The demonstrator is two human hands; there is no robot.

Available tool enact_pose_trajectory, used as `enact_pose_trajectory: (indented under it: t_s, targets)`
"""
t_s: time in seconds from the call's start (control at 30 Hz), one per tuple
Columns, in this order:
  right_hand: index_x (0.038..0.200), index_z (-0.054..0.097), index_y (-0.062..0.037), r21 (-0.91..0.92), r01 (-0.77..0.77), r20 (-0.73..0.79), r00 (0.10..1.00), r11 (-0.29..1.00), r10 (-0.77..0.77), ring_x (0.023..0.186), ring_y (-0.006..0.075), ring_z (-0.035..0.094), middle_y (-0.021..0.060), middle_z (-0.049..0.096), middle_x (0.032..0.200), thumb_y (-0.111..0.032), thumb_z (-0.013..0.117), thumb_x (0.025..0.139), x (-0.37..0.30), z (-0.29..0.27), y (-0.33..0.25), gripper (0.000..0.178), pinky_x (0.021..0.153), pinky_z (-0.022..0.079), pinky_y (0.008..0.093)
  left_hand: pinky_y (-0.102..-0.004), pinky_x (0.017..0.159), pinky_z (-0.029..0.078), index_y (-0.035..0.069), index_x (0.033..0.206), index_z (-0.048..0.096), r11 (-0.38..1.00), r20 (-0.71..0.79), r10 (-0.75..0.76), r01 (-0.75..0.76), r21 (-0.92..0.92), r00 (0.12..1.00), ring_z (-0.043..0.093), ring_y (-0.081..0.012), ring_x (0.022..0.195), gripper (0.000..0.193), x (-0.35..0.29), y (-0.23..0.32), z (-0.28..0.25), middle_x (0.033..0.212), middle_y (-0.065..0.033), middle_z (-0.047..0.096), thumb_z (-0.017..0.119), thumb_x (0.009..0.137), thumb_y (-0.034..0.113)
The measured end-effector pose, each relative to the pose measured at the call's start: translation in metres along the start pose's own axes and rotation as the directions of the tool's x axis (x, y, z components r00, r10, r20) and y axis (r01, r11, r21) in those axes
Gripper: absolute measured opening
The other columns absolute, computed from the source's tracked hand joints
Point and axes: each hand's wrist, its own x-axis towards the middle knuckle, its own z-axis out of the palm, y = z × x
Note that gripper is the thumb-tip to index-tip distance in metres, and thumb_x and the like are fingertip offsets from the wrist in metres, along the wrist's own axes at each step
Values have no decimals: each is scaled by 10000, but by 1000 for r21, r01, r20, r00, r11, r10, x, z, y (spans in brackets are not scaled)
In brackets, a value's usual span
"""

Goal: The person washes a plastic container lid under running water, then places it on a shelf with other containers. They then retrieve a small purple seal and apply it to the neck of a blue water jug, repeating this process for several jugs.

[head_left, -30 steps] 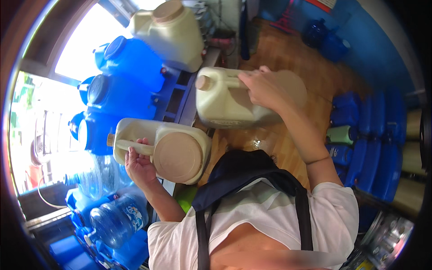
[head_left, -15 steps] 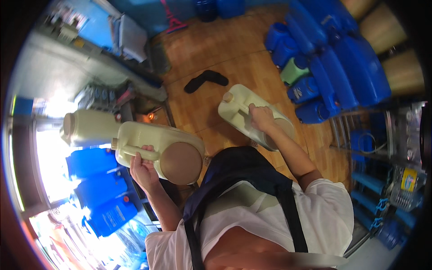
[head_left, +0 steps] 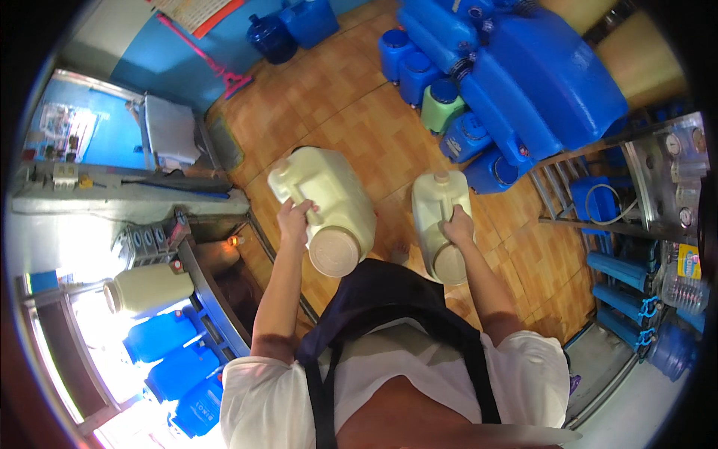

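Two cream plastic water jugs hang from my hands above the tiled floor. My left hand (head_left: 297,221) is closed around the handle of the left jug (head_left: 338,196), whose round tan lid faces me at the near end. A similar, slimmer-looking jug (head_left: 430,196) is on the right, its handle wrapped by my right hand (head_left: 458,226). It too has a wide tan lid near me and a small cap at the far end. The two jugs are apart, with floor showing between them.
Several blue jugs (head_left: 535,82) crowd the far right, a green jug (head_left: 441,108) among them. Another cream jug (head_left: 153,290) and blue containers (head_left: 187,367) stand at the left by a bright window. A pink mop (head_left: 224,75) leans at the back wall. A metal rack (head_left: 568,221) is at the right.
The left jug has swung from the left side, beside the other cream jug, to in front of me. The right jug has turned and shifted right. The view has turned; the black slippers are mostly hidden.
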Motion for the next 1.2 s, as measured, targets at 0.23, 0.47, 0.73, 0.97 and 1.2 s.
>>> enact_pose_trajectory:
  t_s: [0.23,0.47,0.73,0.97,1.2]
  targets:
    - [1050,575,11,282,-247,-41,962,927,269,940,397,657,235,676,972,-215,750,695,51,41,71,456,823,505,465,-304,629,521,3,1238,634,887,159,-176,86,454,972,657,-156,735,462,103,-85,115,854,-130,695,720,784,24]
    - [1027,588,21,511,-397,-72,864,762,498,854,311,668,197,677,923,-198,744,661,120,112,108,454,735,519,416,-312,800,528,87,1288,621,622,375,-182,-189,760,909,683,-196,882,564,179,-176,195,1007,-118,722,755,740,98]
    - [1025,589,39,589,-498,-75,751,637,656,869,323,669,209,673,922,-185,732,662,185,161,128,449,739,518,415,-332,969,481,90,1355,557,596,561,-266,-324,735,784,649,-258,1089,657,265,-282,260,1204,-161,664,687,712,138]
    - [1008,587,48,542,-517,-182,698,663,693,944,407,660,266,669,983,-266,714,708,227,172,151,453,817,513,455,-328,820,523,87,1374,542,471,703,-141,-577,667,697,684,-216,924,647,317,-343,315,1062,-162,700,656,739,138]
    - [1205,544,55,336,-580,-38,779,742,626,1096,380,614,270,628,1167,-339,751,729,246,146,144,652,922,485,431,-428,976,457,85,1464,382,299,740,-259,-677,672,621,574,-353,1168,618,311,-343,357,1275,-204,589,484,855,101]
